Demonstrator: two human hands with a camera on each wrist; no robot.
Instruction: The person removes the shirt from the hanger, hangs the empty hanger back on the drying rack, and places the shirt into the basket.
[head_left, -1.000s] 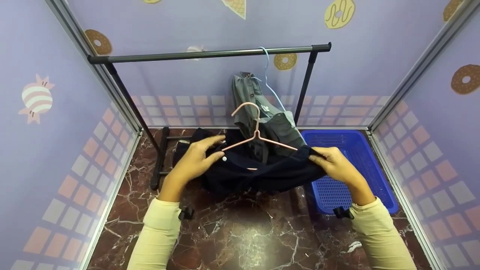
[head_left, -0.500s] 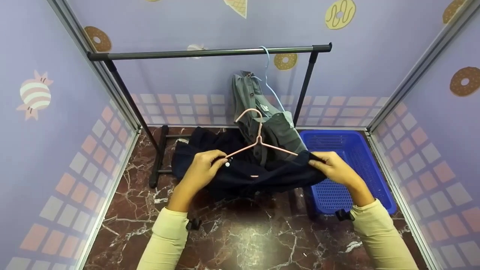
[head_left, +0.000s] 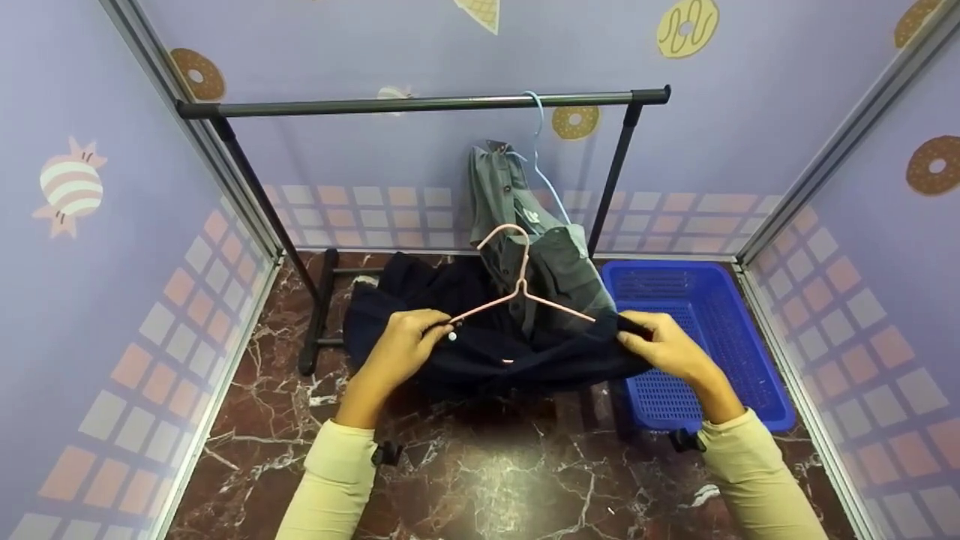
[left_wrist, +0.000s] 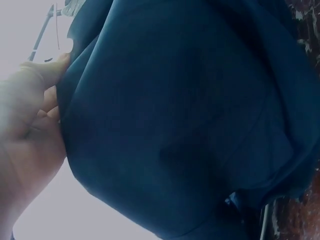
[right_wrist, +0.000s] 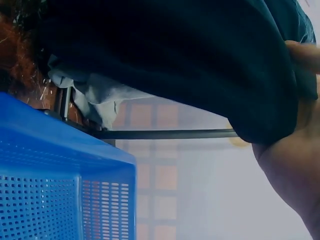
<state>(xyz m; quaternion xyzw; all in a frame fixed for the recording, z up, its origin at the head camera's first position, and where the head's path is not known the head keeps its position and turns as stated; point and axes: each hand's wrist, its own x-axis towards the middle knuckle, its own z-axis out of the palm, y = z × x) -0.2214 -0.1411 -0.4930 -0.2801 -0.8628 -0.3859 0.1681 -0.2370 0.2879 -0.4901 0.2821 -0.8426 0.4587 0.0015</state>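
Note:
A dark navy garment (head_left: 540, 360) with a white button is stretched between the two hands, its kind not clear from the folds. A pink hanger (head_left: 523, 289) sits in its top opening, hook and upper arms showing, arm ends under the cloth. My left hand (head_left: 401, 341) pinches the garment's edge at the hanger's left end. At the right end my right hand (head_left: 667, 345) grips the cloth between thumb and fingers. The left wrist view shows the left hand (left_wrist: 37, 95) at the garment's edge; the right wrist view shows the right hand (right_wrist: 295, 135) holding the other side.
Behind stands a black clothes rack (head_left: 337, 107). A grey-green buttoned garment (head_left: 499, 180) hangs from it on a light blue hanger (head_left: 551, 189). The blue plastic basket (head_left: 660, 405) lies on the marbled floor (head_left: 495, 480) at right. Patterned walls enclose three sides.
The left hand, first with fingers lifted at the hanger's left end, has closed on the cloth there. Hanger and garment top have come slightly lower and nearer; the right hand keeps its grip.

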